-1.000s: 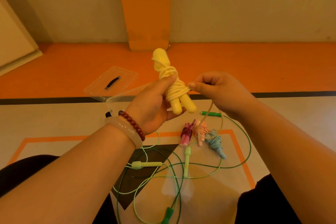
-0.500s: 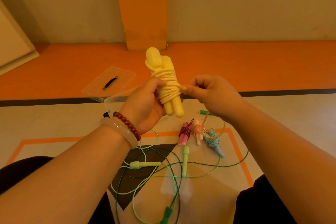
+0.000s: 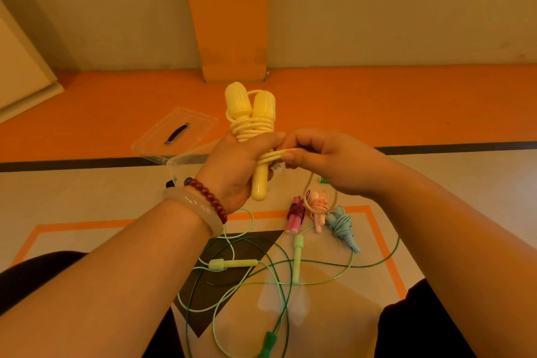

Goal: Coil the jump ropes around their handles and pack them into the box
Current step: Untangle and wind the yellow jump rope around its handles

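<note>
The yellow jump rope (image 3: 250,125) looks light, with two hard, smooth plastic handles and a springy cord that will likely try to unwind if you ease off. Grip it round the paired handles where the coils sit, and keep tension on the free strand close to the bundle. Its handles stand side by side, fat caps up, with pale cord wound round their middle. You hold it in mid-air, above the floor, in the centre.

Your left hand (image 3: 232,166) wraps round the handles and coils. Your right hand (image 3: 328,163), just to the right and touching the left fingertips, pinches a strand of the cord, and a loose tail hangs below it.

Just behind your left hand is the clear box (image 3: 181,161), its lid (image 3: 158,142) farther left. Near you on the floor lie three coiled ropes: magenta (image 3: 296,213), peach (image 3: 318,206) and blue (image 3: 342,225). Nearer still, two green ropes (image 3: 232,263) are spread out uncoiled.
</note>
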